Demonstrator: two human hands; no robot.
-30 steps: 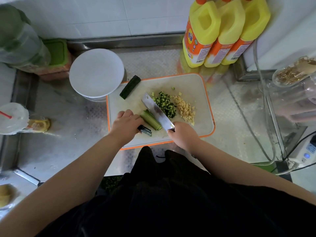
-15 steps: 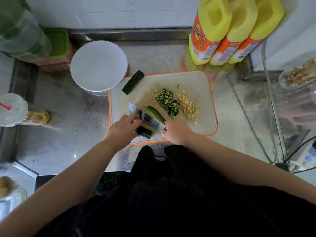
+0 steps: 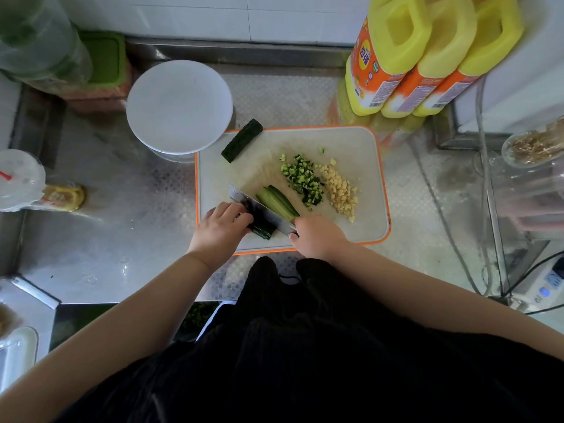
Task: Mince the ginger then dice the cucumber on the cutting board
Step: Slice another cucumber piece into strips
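Steel counter (image 3: 100,239): holds a white round lid (image 3: 179,106) at the back left, with the cutting board (image 3: 360,148) just right of it
Left hand (image 3: 221,230): fingers curled down on a dark cucumber piece (image 3: 262,228) at the board's near edge, pinning it
Knife (image 3: 259,210): a second ago it lay beyond the cut strips, now its blade is down across the held piece, close beside the left fingertips
Right hand (image 3: 317,239): wrapped round the knife handle, which it hides
Cucumber strips (image 3: 279,203): pale lengths lying just beyond the blade, not yet diced
Spare cucumber (image 3: 242,140): uncut chunk at the board's far left corner
Diced cucumber (image 3: 302,180): small green heap mid-board
Minced ginger (image 3: 338,190): pale heap touching the green one on its right
Meaning: ginger looks finished; the dicing seems roughly half done, with a fresh piece now being split
Bottles (image 3: 427,56): three yellow ones at the back right
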